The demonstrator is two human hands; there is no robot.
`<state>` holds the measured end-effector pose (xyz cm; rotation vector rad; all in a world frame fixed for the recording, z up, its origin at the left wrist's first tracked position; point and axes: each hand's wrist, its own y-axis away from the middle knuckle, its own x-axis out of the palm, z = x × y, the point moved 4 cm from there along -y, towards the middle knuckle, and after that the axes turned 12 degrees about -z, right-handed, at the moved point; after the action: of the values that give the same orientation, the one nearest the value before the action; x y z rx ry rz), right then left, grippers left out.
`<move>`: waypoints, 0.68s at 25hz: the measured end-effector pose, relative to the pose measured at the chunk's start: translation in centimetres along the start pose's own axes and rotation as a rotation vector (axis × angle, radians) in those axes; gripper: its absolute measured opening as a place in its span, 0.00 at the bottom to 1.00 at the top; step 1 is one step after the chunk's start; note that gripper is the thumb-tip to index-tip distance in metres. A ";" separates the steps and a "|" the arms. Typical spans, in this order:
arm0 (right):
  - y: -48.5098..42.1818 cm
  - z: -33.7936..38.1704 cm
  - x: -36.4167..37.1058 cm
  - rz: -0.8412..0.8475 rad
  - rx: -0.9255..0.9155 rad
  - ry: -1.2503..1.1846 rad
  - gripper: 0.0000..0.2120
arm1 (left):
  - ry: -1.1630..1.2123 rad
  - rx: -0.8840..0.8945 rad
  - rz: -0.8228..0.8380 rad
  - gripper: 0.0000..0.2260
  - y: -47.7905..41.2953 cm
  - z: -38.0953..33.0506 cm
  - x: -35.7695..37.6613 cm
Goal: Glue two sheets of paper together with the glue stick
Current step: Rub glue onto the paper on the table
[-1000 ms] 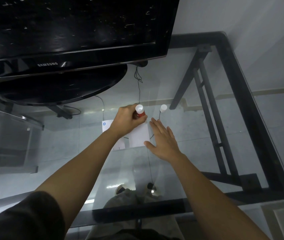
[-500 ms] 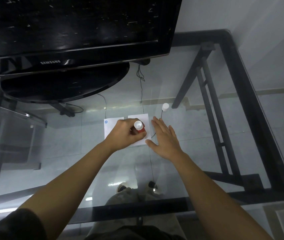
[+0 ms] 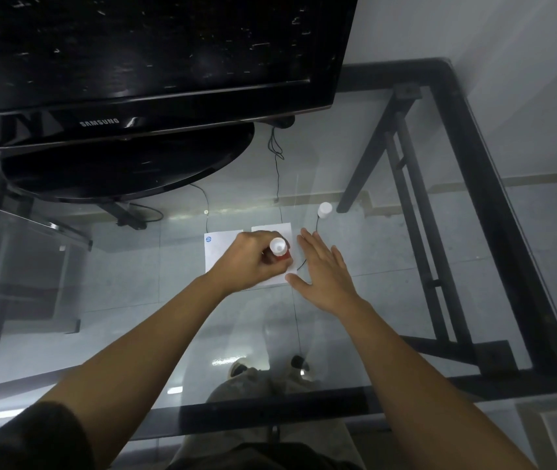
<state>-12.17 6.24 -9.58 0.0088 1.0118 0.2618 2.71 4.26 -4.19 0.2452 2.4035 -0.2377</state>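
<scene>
On the glass tabletop (image 3: 389,300), just in front of the Samsung television (image 3: 148,59) and its oval black base (image 3: 127,164), two white sheets lie side by side and not yet joined — the left sheet (image 3: 217,252) with a small blue mark at its far corner, the right sheet (image 3: 272,232) mostly covered by the working hand. The left hand (image 3: 253,261) is clenched round the red-bodied glue stick (image 3: 278,250), pressing it down onto the right sheet. The right hand (image 3: 324,269) is flat and relaxed, fingers spread, gripping nothing; its thumb sits at the sheet's near right corner, as if pinning the paper. A white cap (image 3: 324,210) stands a little beyond that hand, so the stick looks uncapped.

By my reckoning the gluing is under way but unfinished: spreading comes first, then one sheet has to be laid on the other and pressed.

Room is fair — open glass to the right as far as the black table frame (image 3: 494,212), and plenty nearer the person. Leftward and beyond, the television base crowds in, with a thin black cable (image 3: 277,171) trailing close to the paper.
</scene>
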 end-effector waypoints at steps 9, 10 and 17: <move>0.0 -0.1 0.2 -0.003 -0.008 0.020 0.35 | -0.054 -0.072 -0.119 0.08 -2.5 1.1 -1.3; 0.1 -0.1 0.2 -0.006 -0.011 0.013 0.35 | -0.054 -0.047 -0.079 0.08 -1.5 1.0 -0.9; 0.0 0.0 0.0 0.006 -0.008 0.010 0.35 | -0.073 -0.069 -0.040 0.08 -1.9 1.1 -0.8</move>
<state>-12.18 6.28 -9.57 0.0030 1.0209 0.2715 3.59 2.05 -4.26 0.1539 2.3411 -0.1788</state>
